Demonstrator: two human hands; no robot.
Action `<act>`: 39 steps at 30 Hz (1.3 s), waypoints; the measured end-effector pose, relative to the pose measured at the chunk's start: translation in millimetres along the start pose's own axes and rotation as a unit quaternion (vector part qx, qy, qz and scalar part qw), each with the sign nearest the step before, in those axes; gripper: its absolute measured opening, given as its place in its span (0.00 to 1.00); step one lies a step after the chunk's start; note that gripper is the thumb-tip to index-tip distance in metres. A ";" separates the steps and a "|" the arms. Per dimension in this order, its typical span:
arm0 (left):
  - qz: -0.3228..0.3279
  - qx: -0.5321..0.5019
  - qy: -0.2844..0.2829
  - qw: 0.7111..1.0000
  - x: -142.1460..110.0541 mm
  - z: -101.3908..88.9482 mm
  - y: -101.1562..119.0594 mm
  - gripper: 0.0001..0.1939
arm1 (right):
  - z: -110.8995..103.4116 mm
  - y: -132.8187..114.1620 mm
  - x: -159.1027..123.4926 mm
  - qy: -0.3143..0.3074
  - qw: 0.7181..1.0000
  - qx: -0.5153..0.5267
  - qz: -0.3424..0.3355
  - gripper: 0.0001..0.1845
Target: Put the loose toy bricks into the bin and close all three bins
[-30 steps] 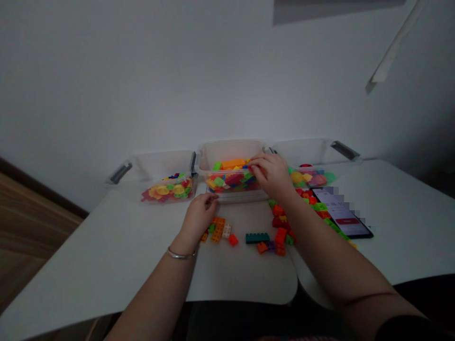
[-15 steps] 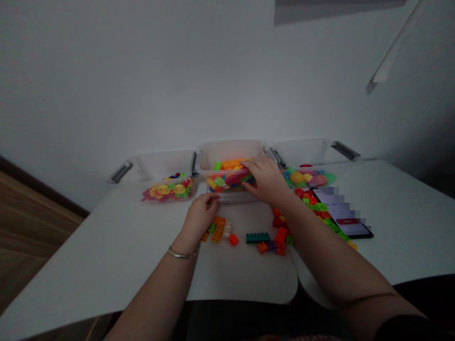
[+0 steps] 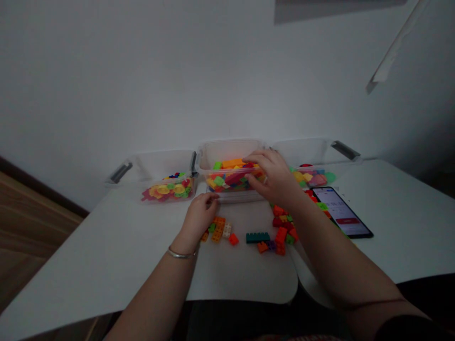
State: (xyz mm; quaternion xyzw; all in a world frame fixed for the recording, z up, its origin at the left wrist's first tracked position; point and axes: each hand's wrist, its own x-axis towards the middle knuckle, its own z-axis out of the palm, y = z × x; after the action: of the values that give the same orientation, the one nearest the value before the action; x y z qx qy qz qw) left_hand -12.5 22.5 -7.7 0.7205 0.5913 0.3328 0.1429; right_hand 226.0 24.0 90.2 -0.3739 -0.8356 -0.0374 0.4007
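My right hand (image 3: 273, 179) is at the front right rim of the middle clear bin (image 3: 232, 143), thumb and fingers apart, with nothing visible between them. Inside that bin lie loose toy bricks, among them a long orange brick (image 3: 232, 164) on top. My left hand (image 3: 199, 214) rests by the bin's front left corner, its fingers curled; whatever they may hold is hidden. Just beside it on the table are orange bricks (image 3: 218, 229), a white brick (image 3: 227, 230) and a red-orange brick (image 3: 233, 239). A dark teal brick (image 3: 258, 237) lies farther right, beside a group of red bricks (image 3: 280, 237).
A left bin (image 3: 163, 156) and a right bin (image 3: 302, 147), each with coloured pieces, flank the middle one against the wall. A phone (image 3: 343, 213) lies on the white table (image 3: 117, 251) to the right, with green bricks (image 3: 323, 206) partly hidden behind my right forearm.
My right hand has shifted slightly to the right along the middle bin's rim, and its thumb and fingers show farther apart. The left hand and the bricks on the table look unmoved.
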 end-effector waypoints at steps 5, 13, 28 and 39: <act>0.008 0.025 -0.004 1.000 -0.3 -2.2 1.5 0.13 | 6.4 -12.8 -3.0 -0.206 0.976 0.050 -0.045 0.12; -0.002 0.009 0.001 1.000 0.2 -0.3 -0.7 0.14 | 50.7 -24.9 -19.3 -0.386 0.917 0.039 -0.092 0.13; 0.008 0.013 -0.003 1.000 0.4 -2.2 2.6 0.13 | 58.5 -21.0 -22.7 -0.394 0.917 0.009 -0.061 0.10; 0.004 0.009 -0.004 1.000 1.2 1.8 -2.6 0.13 | 63.1 -10.7 -18.3 -0.379 0.924 -0.043 -0.040 0.10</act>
State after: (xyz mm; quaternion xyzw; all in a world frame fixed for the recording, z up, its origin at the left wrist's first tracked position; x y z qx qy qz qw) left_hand -13.2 24.7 -10.2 0.7253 0.5912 0.3249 0.1373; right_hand 185.8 28.3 37.3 -0.3434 -0.9369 0.0548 0.0361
